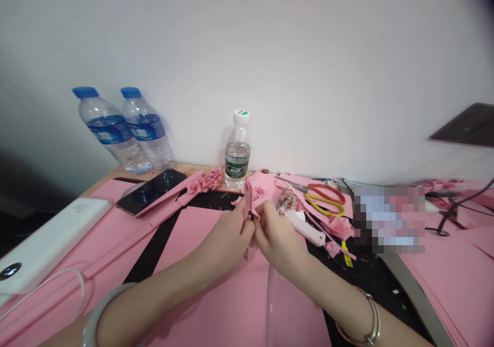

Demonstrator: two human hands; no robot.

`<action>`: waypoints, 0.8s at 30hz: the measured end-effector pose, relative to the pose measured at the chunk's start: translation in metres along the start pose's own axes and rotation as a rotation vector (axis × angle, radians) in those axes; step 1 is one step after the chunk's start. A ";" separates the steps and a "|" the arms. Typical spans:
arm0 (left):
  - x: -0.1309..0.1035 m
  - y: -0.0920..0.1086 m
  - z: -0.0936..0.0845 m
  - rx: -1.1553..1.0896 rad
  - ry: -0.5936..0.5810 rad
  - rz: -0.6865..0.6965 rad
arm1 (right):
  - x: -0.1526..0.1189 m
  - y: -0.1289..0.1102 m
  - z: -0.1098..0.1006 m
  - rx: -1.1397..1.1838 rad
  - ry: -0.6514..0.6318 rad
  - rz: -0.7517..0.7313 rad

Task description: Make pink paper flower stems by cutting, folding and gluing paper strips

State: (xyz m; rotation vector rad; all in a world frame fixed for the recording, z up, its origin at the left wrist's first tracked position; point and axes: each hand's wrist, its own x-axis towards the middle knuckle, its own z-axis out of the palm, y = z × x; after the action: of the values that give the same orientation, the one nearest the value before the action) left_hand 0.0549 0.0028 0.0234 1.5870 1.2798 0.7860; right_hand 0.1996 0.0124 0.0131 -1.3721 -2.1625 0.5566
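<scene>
A folded piece of pink paper (249,198) stands upright between my two hands, over the middle of the work surface. My left hand (233,229) pinches it from the left side, fingers closed. From the right, my right hand (276,231) grips the same piece, its fingertips curled in close to the left ones. The fingers hide the lower part of the fold. Flat pink sheets (200,295) lie beneath both hands. Just right of my right hand are a white-handled cutter (309,230) and scissors (328,198) with red and yellow handles.
A small water bottle (237,157) stands behind my hands; two blue-capped bottles (146,131) lean on the wall. On the left lie a phone (156,190), a white power bank (57,239) with a cable, and pink paper flowers (204,182). Paper scraps (339,227) and a blurred-out patch are at right.
</scene>
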 end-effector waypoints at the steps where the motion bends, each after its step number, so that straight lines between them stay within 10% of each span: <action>1: 0.000 0.002 0.000 0.040 -0.004 0.009 | 0.002 0.001 -0.001 0.043 -0.017 0.010; 24: 0.011 -0.004 0.021 -0.007 0.056 0.026 | 0.007 0.008 -0.002 0.223 -0.067 0.064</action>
State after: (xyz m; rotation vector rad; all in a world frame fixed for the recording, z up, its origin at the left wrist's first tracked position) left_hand 0.0746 0.0082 0.0110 1.5883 1.2970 0.8561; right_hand 0.2039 0.0222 0.0120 -1.3204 -2.0421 0.8519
